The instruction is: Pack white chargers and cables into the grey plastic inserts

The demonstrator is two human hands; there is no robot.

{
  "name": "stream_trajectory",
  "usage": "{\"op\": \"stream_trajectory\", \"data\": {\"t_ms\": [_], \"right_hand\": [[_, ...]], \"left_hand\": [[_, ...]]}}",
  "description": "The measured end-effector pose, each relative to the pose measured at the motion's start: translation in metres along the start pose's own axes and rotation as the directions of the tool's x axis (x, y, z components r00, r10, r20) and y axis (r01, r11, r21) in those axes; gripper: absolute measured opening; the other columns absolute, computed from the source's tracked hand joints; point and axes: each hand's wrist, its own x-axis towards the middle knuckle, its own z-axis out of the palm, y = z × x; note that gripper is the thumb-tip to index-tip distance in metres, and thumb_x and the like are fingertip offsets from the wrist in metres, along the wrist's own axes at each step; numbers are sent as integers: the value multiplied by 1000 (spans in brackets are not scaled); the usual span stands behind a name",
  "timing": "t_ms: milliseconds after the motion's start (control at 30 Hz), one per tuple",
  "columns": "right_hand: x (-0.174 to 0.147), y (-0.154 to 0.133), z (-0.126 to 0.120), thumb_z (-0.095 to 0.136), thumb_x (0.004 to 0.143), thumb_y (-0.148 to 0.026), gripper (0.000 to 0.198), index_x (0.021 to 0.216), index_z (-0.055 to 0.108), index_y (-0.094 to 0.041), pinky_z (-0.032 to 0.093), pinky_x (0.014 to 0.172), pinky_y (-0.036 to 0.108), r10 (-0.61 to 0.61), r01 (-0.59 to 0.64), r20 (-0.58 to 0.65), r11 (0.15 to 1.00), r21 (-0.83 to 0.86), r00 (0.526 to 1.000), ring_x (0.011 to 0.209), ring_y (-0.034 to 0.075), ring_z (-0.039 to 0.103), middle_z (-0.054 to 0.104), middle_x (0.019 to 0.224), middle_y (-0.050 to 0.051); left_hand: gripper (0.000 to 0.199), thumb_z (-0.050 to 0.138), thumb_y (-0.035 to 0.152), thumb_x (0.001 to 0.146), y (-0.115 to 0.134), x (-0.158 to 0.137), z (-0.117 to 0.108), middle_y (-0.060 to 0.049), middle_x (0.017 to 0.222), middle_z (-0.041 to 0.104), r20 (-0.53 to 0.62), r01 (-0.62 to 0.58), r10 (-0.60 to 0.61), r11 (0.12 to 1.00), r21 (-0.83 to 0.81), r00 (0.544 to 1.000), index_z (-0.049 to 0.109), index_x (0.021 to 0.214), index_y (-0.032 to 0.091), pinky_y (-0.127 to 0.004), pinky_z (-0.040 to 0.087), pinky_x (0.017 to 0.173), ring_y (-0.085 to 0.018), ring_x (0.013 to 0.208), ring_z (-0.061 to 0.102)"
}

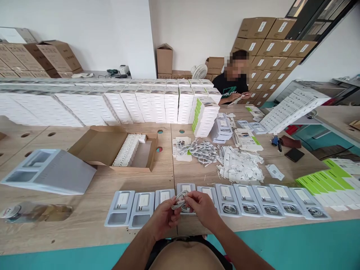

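Note:
A coiled white charging cable (180, 199) is between my two hands, over the row of trays at the table's front. My left hand (168, 214) is closed round the coil's left side. The fingers of my right hand (200, 205) pinch its right side. Below them lies a pale plastic tray (185, 186), partly covered by my hands. Trays to the right hold a white charger (225, 191) above a coiled cable (229, 209). At the left, a tray (117, 219) has a charger in its upper slot and a bare lower slot.
Beyond the trays lie a heap of cables (204, 152) and a pile of white paper pieces (242, 165). An open carton (147, 165) of chargers, stacked trays (70, 172) and a bottle (36, 212) are leftward. White boxes (171, 105) line the back, where another person (232, 84) sits.

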Motion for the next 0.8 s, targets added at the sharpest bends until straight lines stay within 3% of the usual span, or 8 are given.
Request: {"op": "stream_trajectory", "data": {"t_ms": [100, 167, 300, 400, 533, 633, 700, 800], "right_hand": [[1, -3, -7, 57, 84, -32, 22, 101, 67, -22, 49, 88, 41, -289, 186, -189, 885, -426, 939, 99, 26, 61, 63, 107, 10], [3, -8, -19, 62, 79, -25, 46, 125, 56, -24, 40, 105, 47, -389, 267, -144, 814, -516, 910, 126, 30, 47, 50, 135, 13], [8, -17, -45, 67, 78, -31, 61, 135, 48, -32, 40, 108, 46, -246, 364, 323, 847, -387, 914, 130, 28, 46, 52, 140, 7], [11, -17, -48, 61, 85, -40, 38, 122, 61, -31, 45, 97, 43, -166, 286, 322, 883, -372, 932, 111, 26, 59, 66, 119, 6], [17, -10, -33, 62, 86, -26, 16, 100, 69, -27, 43, 90, 40, -269, 339, 212, 822, -458, 940, 93, 21, 60, 70, 92, 2], [20, -6, -25, 57, 89, -21, 14, 95, 69, -25, 44, 84, 35, -344, 407, 218, 757, -511, 913, 93, 20, 58, 69, 92, 3], [22, -4, -22, 55, 90, -21, 15, 97, 68, -24, 44, 83, 34, -369, 443, 247, 691, -571, 896, 93, 20, 58, 70, 93, 4], [24, 0, -20, 51, 92, -19, 17, 95, 68, -22, 44, 80, 35, -392, 460, 271, 548, -699, 879, 89, 21, 59, 70, 93, 6]], "left_hand": [[34, 67, 47, 83, 6, -4, 0, 4, 69, 44, -36, -43, 47, 991, 123, 998, 55, 93, 17, -19, 14, 46, -5, 52, 33], [34, 65, 47, 84, 13, -8, 2, 4, 71, 45, -33, -110, 128, 935, 337, 991, 59, 101, 18, -19, 21, 49, -6, 55, 36], [36, 59, 37, 89, 27, -19, 5, -3, 95, 57, 122, -310, 389, 468, 828, 913, 60, 123, 25, -26, 41, 73, -14, 80, 51], [39, 53, 28, 90, 29, -21, 6, -4, 103, 58, 220, -337, 422, 227, 914, 879, 56, 130, 29, -30, 43, 79, -17, 87, 54], [45, 56, 36, 88, 20, -13, 4, -5, 99, 62, 95, -279, 426, 394, 876, 900, 52, 131, 22, -29, 46, 73, -17, 84, 57], [41, 50, 51, 89, 17, -9, 5, -4, 84, 65, -7, -128, 224, 584, 802, 975, 57, 112, 17, -26, 41, 54, -15, 65, 59], [40, 44, 57, 90, 16, -8, 5, -3, 80, 65, -24, -50, 109, 626, 778, 994, 56, 93, 18, -24, 34, 46, -13, 53, 56], [37, 44, 56, 90, 16, -5, -1, 2, 66, 58, -77, -60, 205, 586, 808, 976, 50, 78, 21, -24, 27, 46, -12, 46, 46]]}}
